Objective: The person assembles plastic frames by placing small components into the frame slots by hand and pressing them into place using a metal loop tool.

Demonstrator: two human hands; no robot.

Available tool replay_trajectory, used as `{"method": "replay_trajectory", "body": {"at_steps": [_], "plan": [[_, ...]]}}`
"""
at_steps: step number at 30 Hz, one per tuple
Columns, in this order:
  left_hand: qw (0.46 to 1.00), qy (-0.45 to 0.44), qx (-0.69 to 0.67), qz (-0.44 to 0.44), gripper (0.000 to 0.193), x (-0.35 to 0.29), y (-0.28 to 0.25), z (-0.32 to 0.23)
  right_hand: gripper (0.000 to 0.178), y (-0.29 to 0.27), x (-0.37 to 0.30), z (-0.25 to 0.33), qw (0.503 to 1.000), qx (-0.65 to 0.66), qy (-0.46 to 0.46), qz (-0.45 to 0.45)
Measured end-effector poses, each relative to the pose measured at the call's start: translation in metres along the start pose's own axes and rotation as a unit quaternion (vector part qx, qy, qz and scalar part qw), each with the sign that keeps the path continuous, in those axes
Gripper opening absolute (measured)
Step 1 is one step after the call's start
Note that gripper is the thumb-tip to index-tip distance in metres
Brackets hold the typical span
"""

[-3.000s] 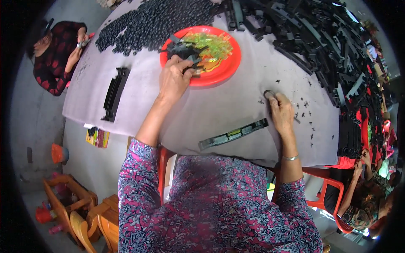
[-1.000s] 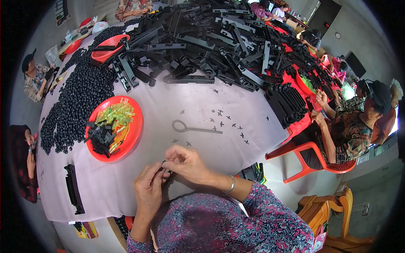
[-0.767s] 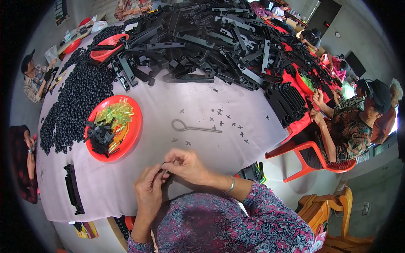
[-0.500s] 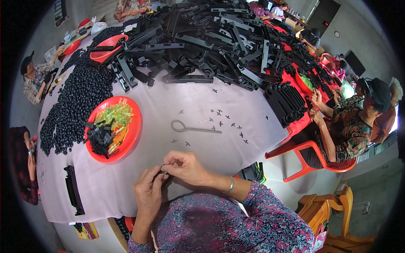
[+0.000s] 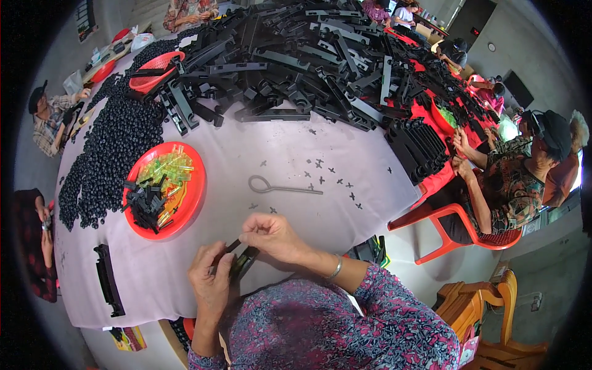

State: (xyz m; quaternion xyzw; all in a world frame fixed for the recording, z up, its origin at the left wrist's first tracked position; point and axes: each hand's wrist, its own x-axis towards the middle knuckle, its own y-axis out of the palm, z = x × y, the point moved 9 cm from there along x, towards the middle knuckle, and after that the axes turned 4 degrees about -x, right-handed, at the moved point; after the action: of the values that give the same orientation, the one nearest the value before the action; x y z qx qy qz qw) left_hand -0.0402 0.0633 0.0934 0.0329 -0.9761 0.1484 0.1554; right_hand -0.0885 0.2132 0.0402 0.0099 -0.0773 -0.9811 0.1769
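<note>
My left hand (image 5: 208, 271) is closed on a black plastic part (image 5: 246, 261) close to my body, at the front of the table. A hint of yellow-green shows along that part. My right hand (image 5: 276, 239) is just above it, thumb and fingers pinched at the end of a thin black piece (image 5: 234, 245) that slants between the two hands. My fingers partly cover both pieces. To the left of my hands stands a red plate (image 5: 196, 206), holding yellow-green clear tubes (image 5: 169, 166) and small black pieces (image 5: 145, 203).
A metal rod with a loop (image 5: 287, 188) lies mid-table near small scattered cross-shaped bits (image 5: 319, 164). Black bars (image 5: 265, 68) are heaped at the back, small black round parts (image 5: 117, 135) at left. One long black bar (image 5: 108, 280) lies front left. A co-worker (image 5: 512, 179) sits at right.
My hands have drawn slightly apart, the right up and the left down a little. The black part and the thin piece between them now show more.
</note>
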Motion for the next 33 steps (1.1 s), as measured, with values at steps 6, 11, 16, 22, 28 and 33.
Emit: {"method": "replay_trajectory", "body": {"at_steps": [6, 11, 16, 22, 28, 33], "plan": [[0.998, 0.024, 0.049, -0.003, 0.016, 0.001, -0.004, 0.002, 0.006, -0.020, 0.001, 0.004, 0.998, 0.031, -0.007, -0.051], [0.996, 0.004, 0.084, 0.004, 0.024, -0.007, -0.004, 0.018, 0.006, -0.024, 0.003, -0.001, 0.996, 0.069, 0.010, -0.053], [0.989, 0.038, 0.144, 0.012, 0.033, -0.011, 0.001, 0.013, 0.006, -0.024, 0.003, -0.003, 0.995, 0.090, 0.009, -0.052], [0.990, 0.007, 0.135, 0.050, 0.028, -0.011, 0.007, 0.019, 0.007, -0.025, 0.003, -0.003, 0.995, 0.082, 0.004, -0.053], [0.987, -0.005, 0.147, 0.063, 0.020, -0.010, 0.013, 0.020, 0.007, -0.024, 0.004, -0.001, 0.996, 0.074, 0.002, -0.053], [0.985, -0.029, 0.123, 0.117, 0.031, -0.009, 0.024, 0.014, 0.006, -0.026, 0.006, -0.005, 0.996, 0.073, 0.009, -0.051]]}}
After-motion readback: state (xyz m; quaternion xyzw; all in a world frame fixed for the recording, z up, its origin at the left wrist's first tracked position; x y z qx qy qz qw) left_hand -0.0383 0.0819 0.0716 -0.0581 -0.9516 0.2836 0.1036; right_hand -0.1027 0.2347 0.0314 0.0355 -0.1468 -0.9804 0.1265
